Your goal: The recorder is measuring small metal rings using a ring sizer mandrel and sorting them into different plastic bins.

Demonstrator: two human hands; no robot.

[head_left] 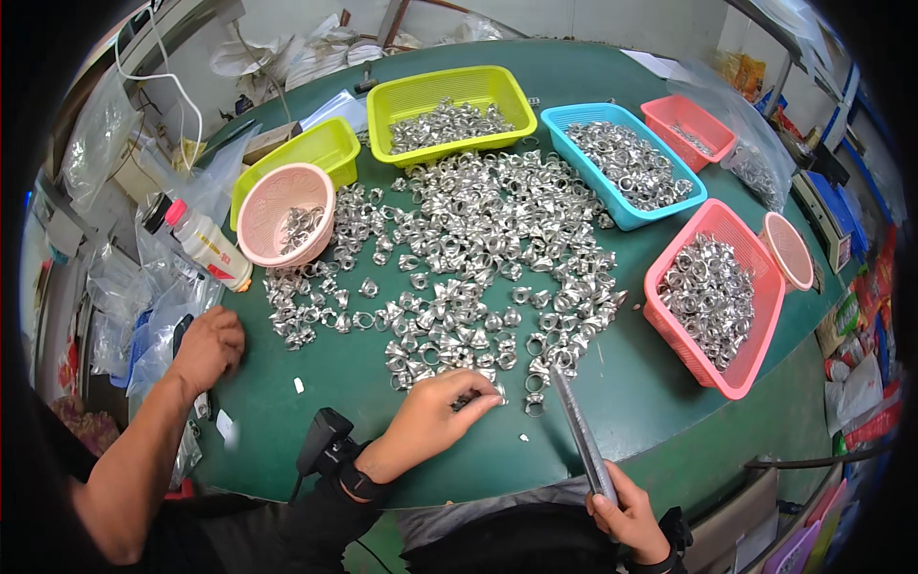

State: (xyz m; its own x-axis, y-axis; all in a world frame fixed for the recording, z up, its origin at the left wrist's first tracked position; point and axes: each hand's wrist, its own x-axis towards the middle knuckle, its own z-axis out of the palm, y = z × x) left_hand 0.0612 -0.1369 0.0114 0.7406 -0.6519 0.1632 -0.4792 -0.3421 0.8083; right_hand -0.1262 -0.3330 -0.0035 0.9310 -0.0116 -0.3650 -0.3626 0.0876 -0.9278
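Note:
My left hand [427, 421] is closed at the near edge of a big pile of silver metal rings [507, 220]. Its thumb and fingers pinch a ring [499, 392], and dark bits show inside the curled fingers. My right hand [631, 517], low at the table's front edge, grips long grey metal tweezers [585, 440]. Their tip points away from me and reaches the loose rings beside the pile's near right part. Left of my left hand, another person's hand [207, 349] rests on the table with fingers curled.
Rings partly fill a yellow-green basket [387, 86], a blue basket [626, 218], a large pink basket [732, 383] and a small pink one [722, 153]. A pale pink bowl [258, 215] leans in another yellow-green basket [344, 143]. A white bottle [206, 244] stands beside it.

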